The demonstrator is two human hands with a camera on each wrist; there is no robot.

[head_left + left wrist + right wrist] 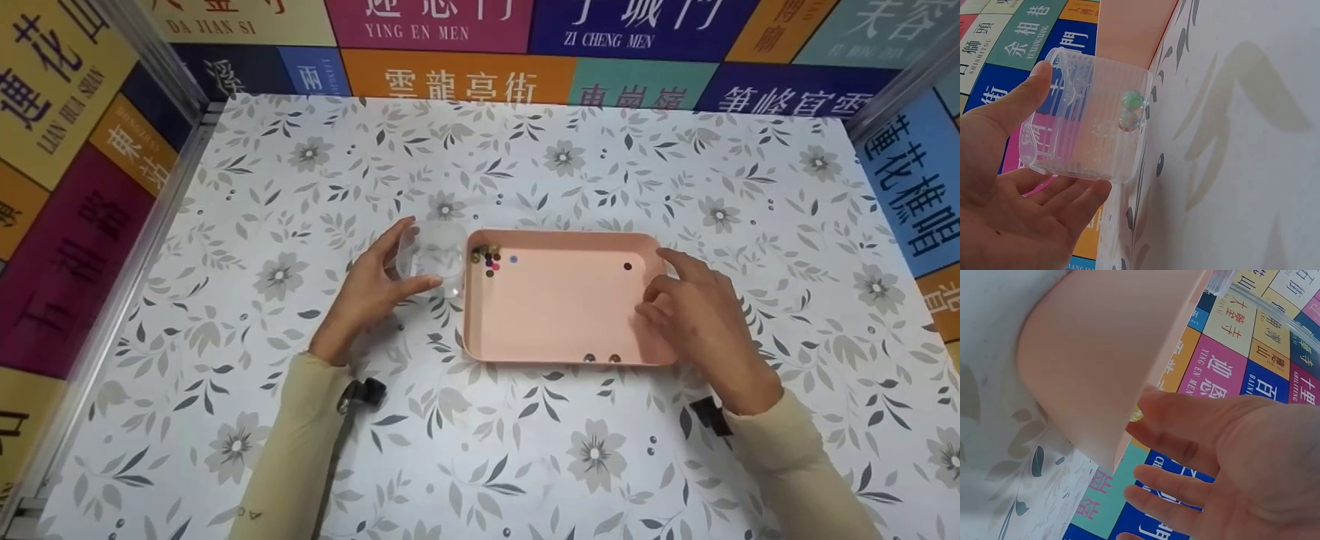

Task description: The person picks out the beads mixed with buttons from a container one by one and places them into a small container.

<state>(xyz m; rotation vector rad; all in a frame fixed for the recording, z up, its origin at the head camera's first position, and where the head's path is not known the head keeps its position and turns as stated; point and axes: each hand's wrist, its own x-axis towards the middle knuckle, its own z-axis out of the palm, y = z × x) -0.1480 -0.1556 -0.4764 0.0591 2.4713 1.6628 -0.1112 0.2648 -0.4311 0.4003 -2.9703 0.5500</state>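
A white counter (480, 465), patterned with grey flowers and leaves, is enclosed on the far side and both flanks by lettered panels. Nearest, two pale sleeves (292, 442) are extended inward from the lower left and lower right, and a black wrist device (370, 392) is worn at the left cuff. Between the forearms, a broad stretch of bare counter is left open up to the tray's near edge.

By the left hand (367, 289), a clear container (433, 251) is gripped from its left side, the thumb placed on the near side and the fingers on the far side. Two glass balls (1132, 100) are seen low inside it. The container is held just beside the left rim of a pink tray (559, 307); whether they touch cannot be told.

The right hand (701, 322) is held at the tray's right end, its wrist outside the rim. A yellowish bead (1137, 415) is pinched between thumb and forefinger, the other fingers loosely spread. In the tray, two beads (615, 358) are seen by the near wall, a dark bead (628, 266) toward the far right, and a small cluster (489, 262) in the far left corner; the middle is unoccupied.

Beyond the tray, open counter is left up to the back panels (457, 75).
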